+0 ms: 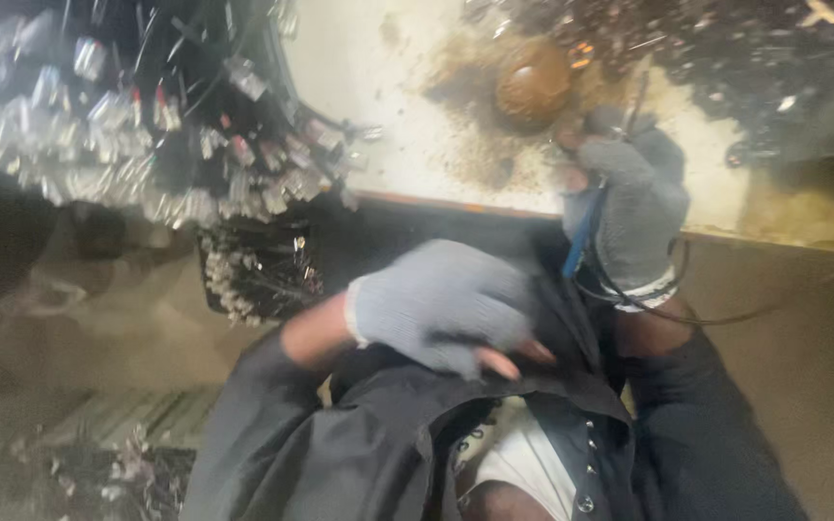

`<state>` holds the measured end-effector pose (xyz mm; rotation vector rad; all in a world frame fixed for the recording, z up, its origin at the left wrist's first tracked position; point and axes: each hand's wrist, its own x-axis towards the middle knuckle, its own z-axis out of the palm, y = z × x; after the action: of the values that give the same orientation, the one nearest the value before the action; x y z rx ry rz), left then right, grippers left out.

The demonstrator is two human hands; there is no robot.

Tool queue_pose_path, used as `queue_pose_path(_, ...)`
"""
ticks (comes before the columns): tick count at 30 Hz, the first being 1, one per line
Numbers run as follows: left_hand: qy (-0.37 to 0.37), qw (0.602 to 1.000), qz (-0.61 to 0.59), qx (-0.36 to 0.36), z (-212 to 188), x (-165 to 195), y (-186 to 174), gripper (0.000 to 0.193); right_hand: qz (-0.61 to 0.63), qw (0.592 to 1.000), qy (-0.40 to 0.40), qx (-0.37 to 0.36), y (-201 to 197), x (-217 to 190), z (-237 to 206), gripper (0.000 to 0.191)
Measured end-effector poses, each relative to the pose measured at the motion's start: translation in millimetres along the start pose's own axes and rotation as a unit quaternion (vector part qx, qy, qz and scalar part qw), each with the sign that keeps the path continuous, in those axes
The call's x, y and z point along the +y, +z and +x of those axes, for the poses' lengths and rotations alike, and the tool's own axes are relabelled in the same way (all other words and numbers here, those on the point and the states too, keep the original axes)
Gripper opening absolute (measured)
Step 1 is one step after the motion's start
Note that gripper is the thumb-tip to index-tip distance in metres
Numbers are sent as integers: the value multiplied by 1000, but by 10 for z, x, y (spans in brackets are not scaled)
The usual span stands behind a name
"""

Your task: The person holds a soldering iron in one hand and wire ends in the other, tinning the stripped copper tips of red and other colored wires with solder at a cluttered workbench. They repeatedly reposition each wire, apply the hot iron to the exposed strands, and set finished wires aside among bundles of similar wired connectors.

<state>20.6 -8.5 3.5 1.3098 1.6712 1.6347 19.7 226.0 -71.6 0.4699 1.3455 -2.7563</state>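
1. The left hand sits at the centre of the frame in a grey fingerless glove. It is turned palm down with the wrist bent, and the bare fingertips rest on the dark jacket at the chest.
2. Its fingers are curled loosely inward. The picture is blurred, so I cannot tell whether it pinches the jacket or only touches it.
3. The right hand is raised at the upper right of centre, also gloved in grey, with the forearm coming up from the lower right.
4. That hand is closed around a blue tool handle and a bundle of thin black wires, which loop below the wrist.
5. Just above the right hand, a round brown lump lies on the dirty pale table among rust-coloured dust.
6. In the upper left of the frame, a heap of small clear packets lies among black cables.
7. A dark tray of small parts sits left of centre, well apart from the left hand.
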Motion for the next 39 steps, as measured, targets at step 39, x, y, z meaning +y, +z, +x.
queue_pose_path(39, -264, 533, 795, 119, -131, 785, -1121, 16, -580, 731, -352, -73, 63, -213, -33, 32)
